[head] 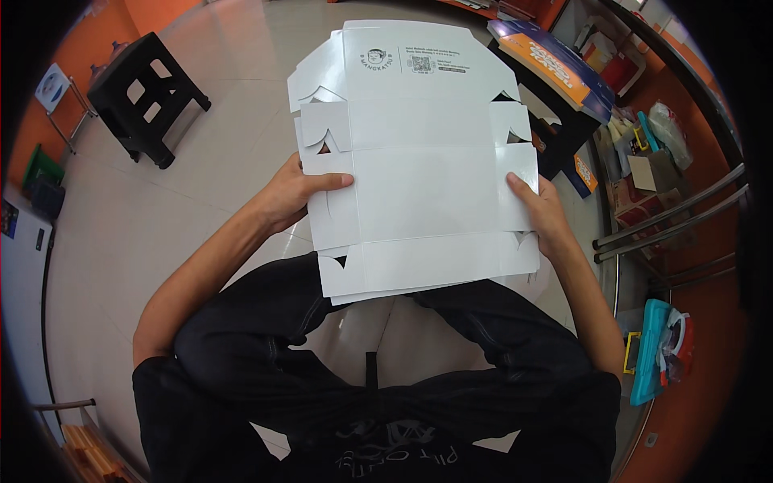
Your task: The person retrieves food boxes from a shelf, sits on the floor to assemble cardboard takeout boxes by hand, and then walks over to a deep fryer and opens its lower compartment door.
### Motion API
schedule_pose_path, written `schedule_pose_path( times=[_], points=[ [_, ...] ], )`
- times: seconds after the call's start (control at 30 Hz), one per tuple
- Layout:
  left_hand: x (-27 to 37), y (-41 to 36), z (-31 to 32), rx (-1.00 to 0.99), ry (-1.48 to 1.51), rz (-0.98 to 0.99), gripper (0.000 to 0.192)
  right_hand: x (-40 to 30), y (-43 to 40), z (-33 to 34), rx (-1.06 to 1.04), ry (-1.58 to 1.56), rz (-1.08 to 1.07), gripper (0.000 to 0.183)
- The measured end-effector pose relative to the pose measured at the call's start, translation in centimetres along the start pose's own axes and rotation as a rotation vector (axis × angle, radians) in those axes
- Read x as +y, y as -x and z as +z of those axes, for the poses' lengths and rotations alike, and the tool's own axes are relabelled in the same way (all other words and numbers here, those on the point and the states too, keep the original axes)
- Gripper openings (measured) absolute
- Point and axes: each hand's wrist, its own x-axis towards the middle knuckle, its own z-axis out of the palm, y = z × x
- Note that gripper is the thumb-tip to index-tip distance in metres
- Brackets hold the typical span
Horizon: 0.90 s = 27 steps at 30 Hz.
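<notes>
Flat, unfolded white cardboard box blanks [426,190], more than one layered together, are held up above my crossed legs. My left hand [308,190] grips their left edge, its thumb lying on the upper face and its fingers mostly hidden beneath. On the right edge, my right hand [540,205] holds them the same way, thumb on top. Crease lines, side flaps and small curved cut-outs mark the top blank, and its far panel bears a printed logo, writing and a printed code.
A black plastic stool [148,99] stands at the upper left on the tiled floor [181,211]. At the upper right, printed orange and purple cardboard [552,69] lies on a black support. Metal rails [670,211], a cardboard box [649,208] and a turquoise plastic item [651,353] are along the right.
</notes>
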Motion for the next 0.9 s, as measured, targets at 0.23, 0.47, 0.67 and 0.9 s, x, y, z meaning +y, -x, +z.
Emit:
schedule_pose_path(
  times=[0.23,0.47,0.67,0.9],
  points=[
    [0.4,-0.2,0.1,-0.039,0.003,-0.033,0.060,1.2,-0.5,-0.7,0.002,-0.092,-0.132,0.036],
    [-0.9,-0.5,-0.4,0.032,0.099,-0.047,0.054,1.7,0.0,0.5,0.035,-0.151,-0.168,0.035],
    [-0.7,-0.5,-0.2,-0.002,0.091,-0.059,0.049,3.3,-1.1,-0.5,-0.066,-0.155,0.051,0.035],
    [-1.6,-0.8,-0.4,-0.014,0.035,-0.067,0.043,3.8,-1.2,0.4,0.083,0.011,0.004,0.034]
  ],
)
